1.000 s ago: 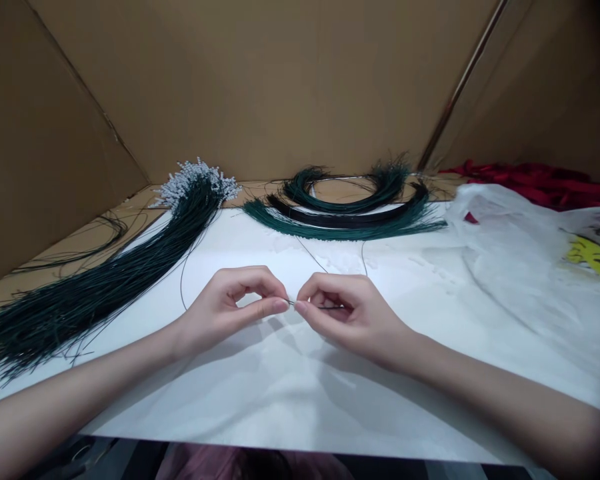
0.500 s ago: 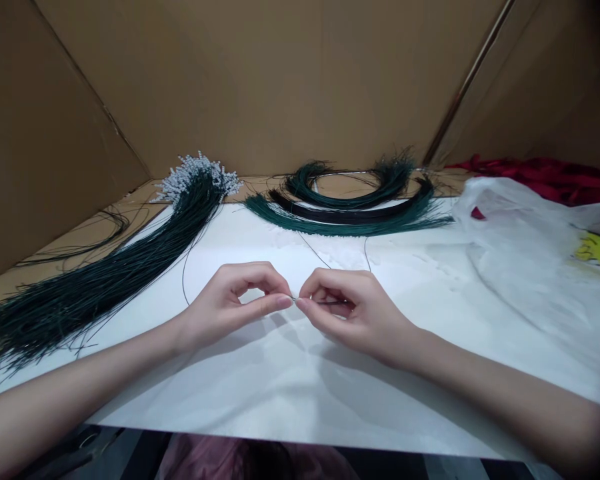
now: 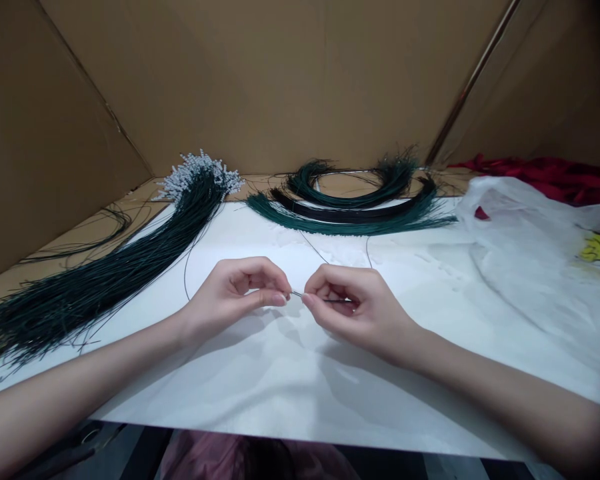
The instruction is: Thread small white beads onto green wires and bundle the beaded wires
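With left hand (image 3: 245, 287) and right hand (image 3: 363, 303) just apart, both pinching a dark strand (image 3: 297, 293) in the gap between. Probably light, springy and easily bent, so best gripped by fingertips beside the exposed stretch. Held over a white tabletop (image 3: 260, 400), with cardboard walls (image 3: 260, 87) beyond both hands.

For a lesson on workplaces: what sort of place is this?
Likely a small handcraft workstation: cardboard walls screen a white work surface, dark green strands lie bundled, and the right hand pinches thin dark material.
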Tool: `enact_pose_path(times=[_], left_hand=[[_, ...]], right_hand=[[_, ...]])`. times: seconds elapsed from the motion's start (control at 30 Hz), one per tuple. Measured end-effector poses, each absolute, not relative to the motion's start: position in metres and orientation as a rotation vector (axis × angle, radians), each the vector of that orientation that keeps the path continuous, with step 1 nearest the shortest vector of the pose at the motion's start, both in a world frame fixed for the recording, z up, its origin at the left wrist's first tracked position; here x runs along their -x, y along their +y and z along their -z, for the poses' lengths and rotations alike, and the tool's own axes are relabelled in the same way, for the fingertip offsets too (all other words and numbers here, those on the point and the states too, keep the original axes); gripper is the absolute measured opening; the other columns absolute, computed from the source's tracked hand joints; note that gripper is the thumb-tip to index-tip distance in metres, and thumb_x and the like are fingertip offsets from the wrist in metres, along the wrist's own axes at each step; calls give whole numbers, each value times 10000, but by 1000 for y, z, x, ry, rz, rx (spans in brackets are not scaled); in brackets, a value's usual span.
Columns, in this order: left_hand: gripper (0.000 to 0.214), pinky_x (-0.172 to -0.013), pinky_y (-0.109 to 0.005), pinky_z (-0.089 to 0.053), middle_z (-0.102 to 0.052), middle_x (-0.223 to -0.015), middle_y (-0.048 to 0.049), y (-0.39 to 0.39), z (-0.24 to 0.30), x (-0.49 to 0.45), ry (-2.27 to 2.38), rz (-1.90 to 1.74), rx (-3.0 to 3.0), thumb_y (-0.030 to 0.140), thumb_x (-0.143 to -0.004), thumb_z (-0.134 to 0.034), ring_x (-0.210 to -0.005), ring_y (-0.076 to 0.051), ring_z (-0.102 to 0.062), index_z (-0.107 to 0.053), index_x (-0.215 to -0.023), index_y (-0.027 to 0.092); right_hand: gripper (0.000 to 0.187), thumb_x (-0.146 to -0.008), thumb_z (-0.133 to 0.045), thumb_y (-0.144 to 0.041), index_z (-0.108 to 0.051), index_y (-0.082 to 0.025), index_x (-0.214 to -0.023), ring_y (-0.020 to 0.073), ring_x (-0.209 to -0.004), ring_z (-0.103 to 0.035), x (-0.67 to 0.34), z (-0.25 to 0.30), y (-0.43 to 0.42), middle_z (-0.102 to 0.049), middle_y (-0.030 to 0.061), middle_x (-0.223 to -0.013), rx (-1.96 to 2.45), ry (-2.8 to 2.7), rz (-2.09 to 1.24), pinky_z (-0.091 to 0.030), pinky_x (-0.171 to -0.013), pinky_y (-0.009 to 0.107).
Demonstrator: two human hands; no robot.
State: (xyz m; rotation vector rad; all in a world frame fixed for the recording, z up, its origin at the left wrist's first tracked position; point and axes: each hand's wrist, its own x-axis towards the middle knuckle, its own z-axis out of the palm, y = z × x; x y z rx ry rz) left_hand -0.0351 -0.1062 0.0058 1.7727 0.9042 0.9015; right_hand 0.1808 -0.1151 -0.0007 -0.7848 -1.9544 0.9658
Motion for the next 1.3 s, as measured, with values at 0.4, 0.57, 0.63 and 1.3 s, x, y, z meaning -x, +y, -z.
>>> enact_pose_path(times=[0.4,0.57,0.63,1.3], left_hand=[[42,-688,-203,-514,-715,-813,-22,-106,-7,34,930,-960,-1723,186,-801,-762,-760,-119,-651,-723,-801,171],[12,-706,-215,-516,-717,-838,-32,-107,-6,35,911,-970,-1727,181,-818,-744,-783,-127,-656,-740,-810,172],[17,-698,-204,-524,-721,-831,-26,-107,-5,34,892,-985,-1700,163,-810,-750,-771,-118,-661,-735,-808,172],[185,-724,-216,-597,-751,-818,-31,-105,-2,32,819,-1016,-1581,135,-744,-810,-769,-138,-726,-679,-874,147]], right_hand=[[90,-835,-593,-96,-607,-115,-748,33,-509,-351,-180,0,-115,-454,-57,-588,779,-1915,-1008,-258,-435,168],[92,-825,-595,-84,-601,-120,-740,31,-508,-350,-179,-1,-117,-461,-58,-591,774,-1917,-1012,-257,-434,167],[94,-829,-593,-86,-602,-121,-741,31,-508,-350,-180,-2,-117,-462,-58,-591,768,-1917,-1013,-260,-436,166],[105,-815,-591,-84,-592,-134,-722,34,-491,-330,-179,-2,-118,-451,-60,-580,765,-1934,-994,-246,-424,173]])
